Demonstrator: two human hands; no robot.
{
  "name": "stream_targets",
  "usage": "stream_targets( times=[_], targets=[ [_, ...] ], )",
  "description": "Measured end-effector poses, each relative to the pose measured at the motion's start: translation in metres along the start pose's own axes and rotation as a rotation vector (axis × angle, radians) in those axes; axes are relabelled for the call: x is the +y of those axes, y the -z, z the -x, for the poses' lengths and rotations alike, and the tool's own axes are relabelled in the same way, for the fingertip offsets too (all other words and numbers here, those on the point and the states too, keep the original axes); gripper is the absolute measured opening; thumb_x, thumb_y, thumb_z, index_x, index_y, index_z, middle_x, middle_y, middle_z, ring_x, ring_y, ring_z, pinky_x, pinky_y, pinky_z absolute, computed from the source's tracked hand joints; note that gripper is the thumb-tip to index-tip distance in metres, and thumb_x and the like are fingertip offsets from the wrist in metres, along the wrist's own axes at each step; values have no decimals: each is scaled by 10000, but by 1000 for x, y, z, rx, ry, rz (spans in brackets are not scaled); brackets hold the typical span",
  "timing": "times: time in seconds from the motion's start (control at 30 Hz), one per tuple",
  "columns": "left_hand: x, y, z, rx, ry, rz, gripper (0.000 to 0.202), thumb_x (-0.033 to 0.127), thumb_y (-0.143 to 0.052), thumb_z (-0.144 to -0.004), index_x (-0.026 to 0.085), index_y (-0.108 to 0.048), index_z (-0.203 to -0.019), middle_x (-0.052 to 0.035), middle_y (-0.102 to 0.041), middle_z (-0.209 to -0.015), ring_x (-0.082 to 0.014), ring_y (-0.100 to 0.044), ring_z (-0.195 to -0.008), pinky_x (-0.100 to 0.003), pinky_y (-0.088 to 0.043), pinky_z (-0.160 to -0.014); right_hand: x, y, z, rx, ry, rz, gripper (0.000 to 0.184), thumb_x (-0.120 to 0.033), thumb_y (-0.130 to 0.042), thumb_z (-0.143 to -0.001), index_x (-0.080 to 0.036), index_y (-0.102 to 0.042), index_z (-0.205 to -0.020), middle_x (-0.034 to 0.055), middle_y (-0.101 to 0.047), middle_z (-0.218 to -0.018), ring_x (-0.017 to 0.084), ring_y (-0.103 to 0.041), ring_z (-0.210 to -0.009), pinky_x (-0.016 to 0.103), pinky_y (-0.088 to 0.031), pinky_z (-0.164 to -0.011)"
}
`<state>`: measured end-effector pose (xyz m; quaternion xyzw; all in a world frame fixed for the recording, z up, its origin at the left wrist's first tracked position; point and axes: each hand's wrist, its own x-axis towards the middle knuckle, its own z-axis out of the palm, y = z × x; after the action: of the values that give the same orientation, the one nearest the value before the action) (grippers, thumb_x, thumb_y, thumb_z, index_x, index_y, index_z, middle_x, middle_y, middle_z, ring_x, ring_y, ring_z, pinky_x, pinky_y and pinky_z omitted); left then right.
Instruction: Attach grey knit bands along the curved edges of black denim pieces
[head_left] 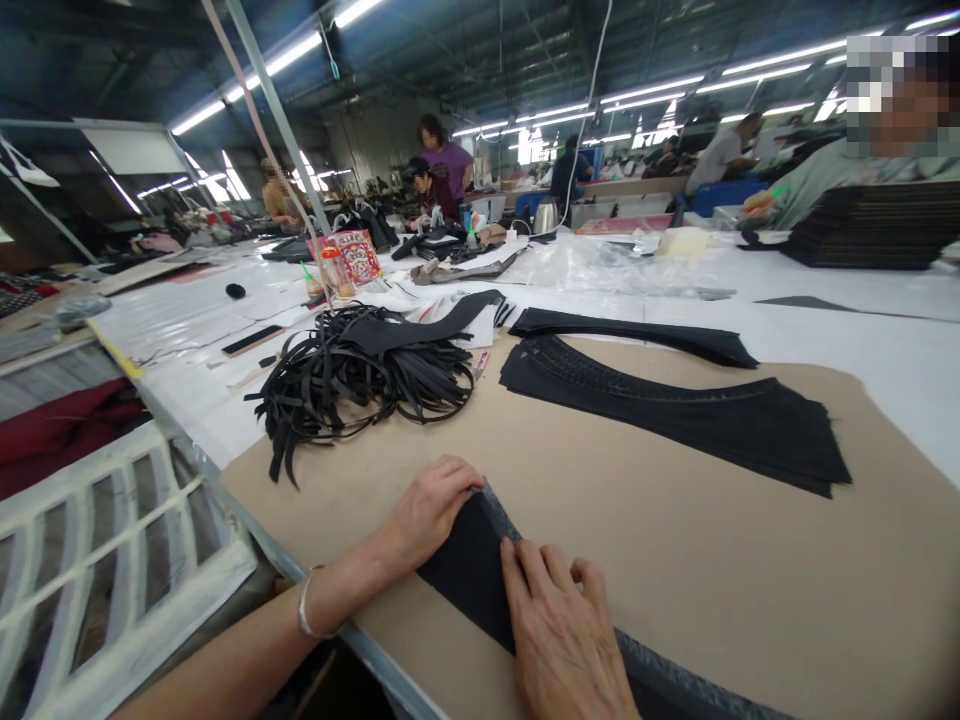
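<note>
A curved black fabric piece (pixel 469 570) lies on the brown cardboard sheet (pixel 675 520) near the table's front edge. My left hand (pixel 431 505) pinches its upper left tip, fingers curled together. My right hand (pixel 559 630) presses flat on the same piece, fingers stretched along its edge. A stack of matching black curved pieces (pixel 675 405) lies farther back on the cardboard. To the left of that stack sits a tangle of black strips (pixel 360 380).
A white slatted frame (pixel 112 560) lies at the lower left beside the table edge. A red snack bag (pixel 349 258) and a bottle (pixel 335 270) stand farther back. Several people work at the far side; a stack of black sheets (pixel 870 230) sits at right.
</note>
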<state>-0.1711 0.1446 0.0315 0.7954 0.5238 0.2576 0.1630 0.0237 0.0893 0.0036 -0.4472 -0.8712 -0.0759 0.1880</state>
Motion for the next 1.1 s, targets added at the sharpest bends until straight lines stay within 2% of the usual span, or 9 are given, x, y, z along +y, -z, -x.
stream_targets(
  times=[0.1, 0.2, 0.3, 0.4, 0.47, 0.57, 0.73, 0.97, 1.1],
  targets=[
    [-8, 1, 12, -90, -218, -167, 319, 103, -379, -932, 199, -599, -1143, -69, -649, -1114, -191, -520, -1080, -355, -388, -957, -1, 0, 0, -15, -10, -1, 483, -82, -562, -715, -134, -594, -1194, 52, -647, -967, 211, -502, -861, 409, -336, -764],
    [-15, -1, 20, -131, -304, -305, 363, 95, -425, -916, 220, -574, -1222, -58, -648, -1172, -198, -508, -1122, -379, -365, -969, -2, -1, 0, -42, -26, -18, 470, -77, -544, -735, -148, -593, -1197, 46, -652, -952, 212, -509, -855, 407, -335, -759],
    [-17, -3, 20, -90, -287, -299, 361, 89, -447, -902, 238, -608, -1189, -57, -641, -1168, -203, -503, -1136, -400, -351, -975, -1, -2, -1, -62, -49, -42, 470, -68, -532, -743, -174, -593, -1197, 51, -653, -1032, 221, -521, -906, 407, -334, -796],
    [-15, 0, 9, 28, -172, -127, 296, 74, -455, -879, 233, -693, -958, -53, -617, -1168, -207, -497, -1142, -400, -355, -976, -1, 0, -4, -98, -120, -95, 450, -57, -513, -767, -218, -598, -1179, 61, -606, -1194, 231, -522, -1008, 397, -333, -853],
    [-13, 4, -2, 62, -86, -3, 289, 53, -466, -852, 221, -670, -971, -49, -615, -1168, -195, -504, -1137, -380, -360, -983, -3, 3, -8, -148, -188, -150, 400, -78, -478, -828, -237, -588, -1177, 61, -602, -1188, 228, -531, -1012, 389, -341, -850],
    [-9, 12, -19, -107, -93, 18, 406, 40, -527, -792, 219, -581, -1153, -38, -623, -1167, -197, -497, -1151, -377, -335, -1003, -6, 8, -18, -218, -295, -198, 335, -152, -432, -903, -217, -551, -1209, 76, -624, -1089, 237, -546, -976, 397, -351, -828],
    [-4, 22, -41, -466, -228, -125, 379, 121, -620, -776, 266, -609, -1125, -19, -619, -1133, -227, -491, -1128, -401, -294, -968, -8, 14, -42, -304, -430, -198, 270, -212, -489, -890, -188, -563, -1148, 98, -627, -1061, 271, -540, -1011, 412, -347, -831],
    [-1, 23, -60, -592, -250, -188, 149, 172, -701, -721, 216, -642, -851, -7, -592, -1032, -224, -473, -1071, -376, -278, -919, -2, 15, -62, -420, -523, -299, 129, -222, -546, -847, -197, -593, -965, 79, -633, -985, 272, -556, -981, 388, -345, -796],
    [0, 24, -64, -635, -216, -159, 180, 118, -674, -712, 195, -603, -859, 18, -640, -926, -190, -522, -987, -360, -269, -907, 1, 12, -64, -411, -534, -338, 83, -233, -574, -823, -213, -603, -898, 64, -618, -976, 273, -544, -991, 370, -344, -778]
  ],
)
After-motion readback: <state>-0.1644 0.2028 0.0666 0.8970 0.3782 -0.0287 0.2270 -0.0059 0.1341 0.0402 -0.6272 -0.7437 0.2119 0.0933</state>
